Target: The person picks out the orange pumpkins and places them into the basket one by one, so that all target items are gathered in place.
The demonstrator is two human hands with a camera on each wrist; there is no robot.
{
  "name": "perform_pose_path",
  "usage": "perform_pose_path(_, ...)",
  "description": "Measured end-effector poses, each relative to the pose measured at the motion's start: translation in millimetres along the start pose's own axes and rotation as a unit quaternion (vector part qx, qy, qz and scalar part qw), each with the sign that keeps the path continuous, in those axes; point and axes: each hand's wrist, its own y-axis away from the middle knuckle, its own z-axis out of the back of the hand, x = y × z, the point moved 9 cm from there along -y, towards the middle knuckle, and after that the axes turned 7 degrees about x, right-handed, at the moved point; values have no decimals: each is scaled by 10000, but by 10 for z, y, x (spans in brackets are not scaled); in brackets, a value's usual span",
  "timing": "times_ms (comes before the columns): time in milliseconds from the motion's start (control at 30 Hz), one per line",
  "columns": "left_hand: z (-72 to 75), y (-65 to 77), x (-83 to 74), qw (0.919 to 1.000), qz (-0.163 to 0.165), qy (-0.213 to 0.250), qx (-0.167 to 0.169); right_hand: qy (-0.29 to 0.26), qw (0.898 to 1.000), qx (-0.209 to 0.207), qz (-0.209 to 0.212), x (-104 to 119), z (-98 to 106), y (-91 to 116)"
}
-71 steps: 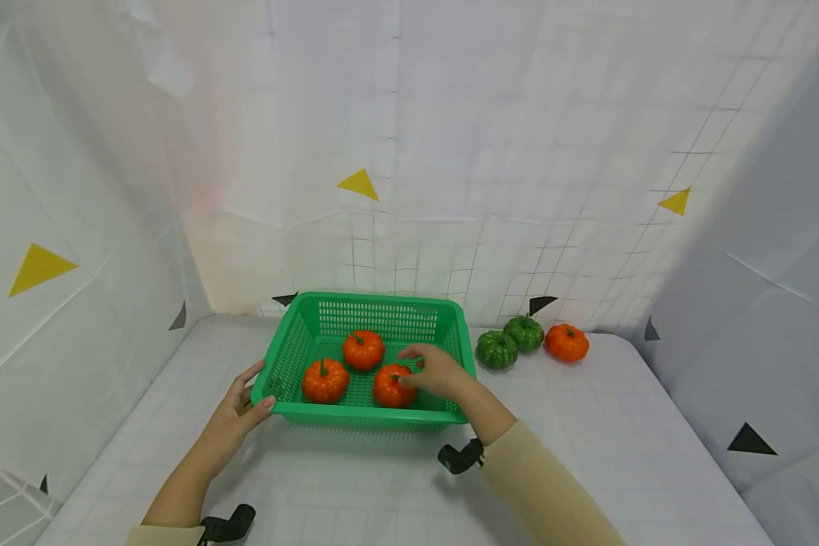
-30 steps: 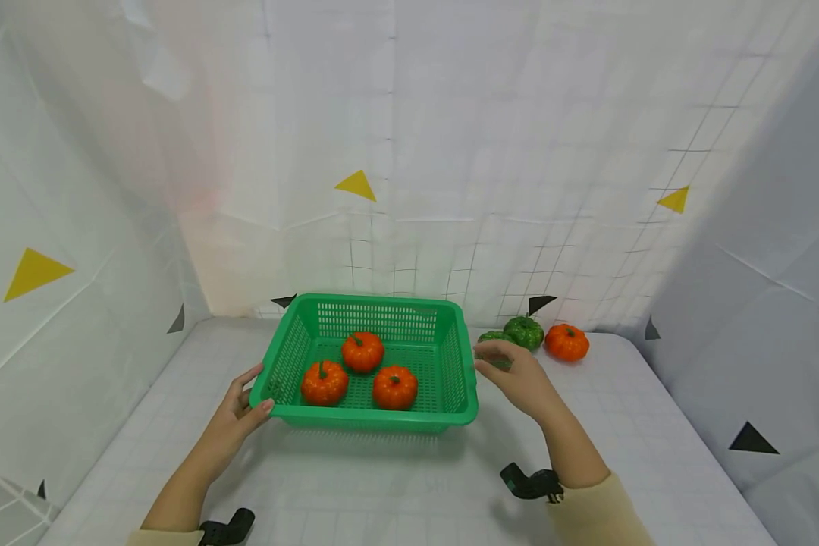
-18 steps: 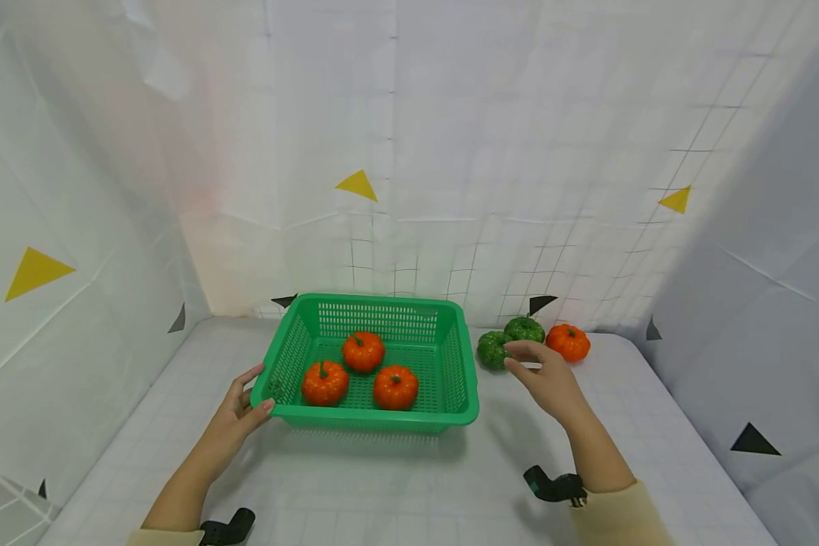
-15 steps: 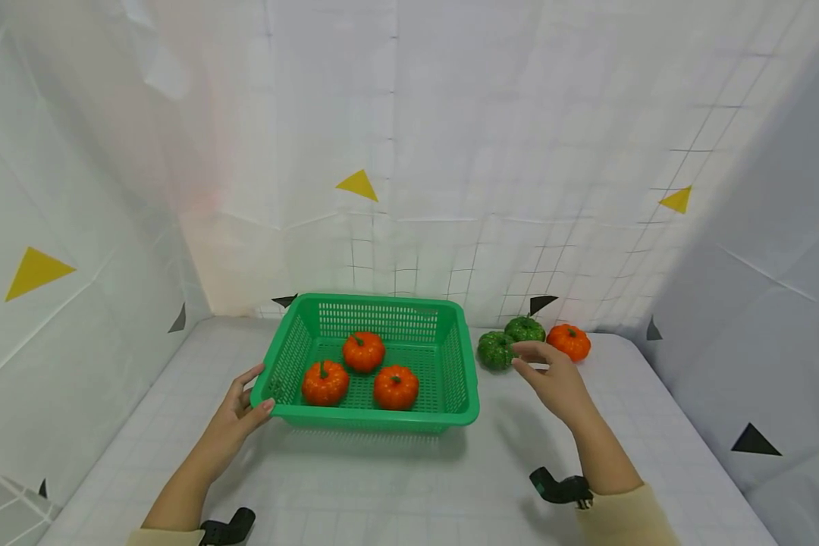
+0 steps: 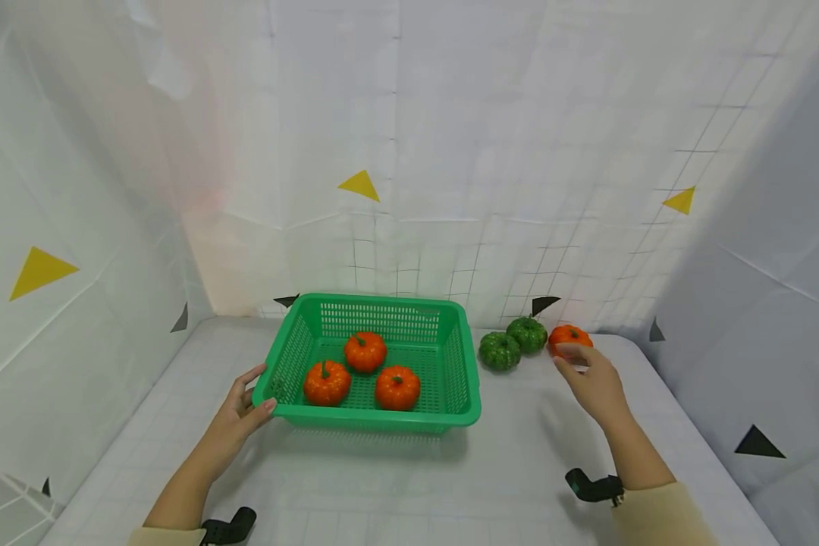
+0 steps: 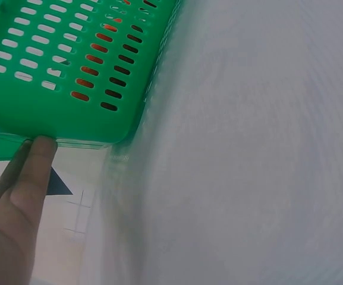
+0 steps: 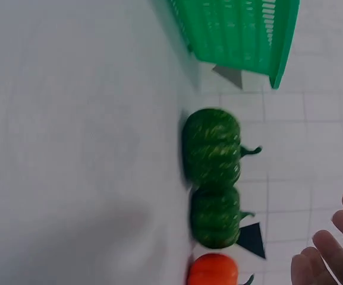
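My left hand point(image 5: 232, 415) holds the left rim of a green perforated basket point(image 5: 375, 418) near its front corner, thumb on top. Fingers and rim also meet in the left wrist view, where the basket wall point(image 6: 52, 113) fills the upper left. Three small orange pumpkins lie inside: one at the back point(image 5: 365, 352), one at left point(image 5: 326, 384) and one at right point(image 5: 397, 388). My right hand point(image 5: 597, 385), fingers bent loosely around nothing, hovers at the near side of a fourth orange pumpkin point(image 5: 570, 334), overlapping its lower part. In the right wrist view that pumpkin point(image 7: 213, 272) is cut off below.
Two green pumpkins, one nearer point(image 5: 500, 351) and one behind it point(image 5: 527, 334), sit right of the basket, beside the orange one. White sheeting point(image 5: 437, 152) with yellow and black triangles walls in the white table point(image 5: 355, 485) at the back and sides.
My right hand has left the basket, where a third pumpkin stays, and has moved right past the green pumpkins to the outer orange one. My left hand has stayed on the rim.
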Motion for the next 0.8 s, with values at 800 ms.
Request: perform_pose_path(800,7,-16,22,9999,-102,30,10,-34,9930,-369,-1125,-886,117,-431)
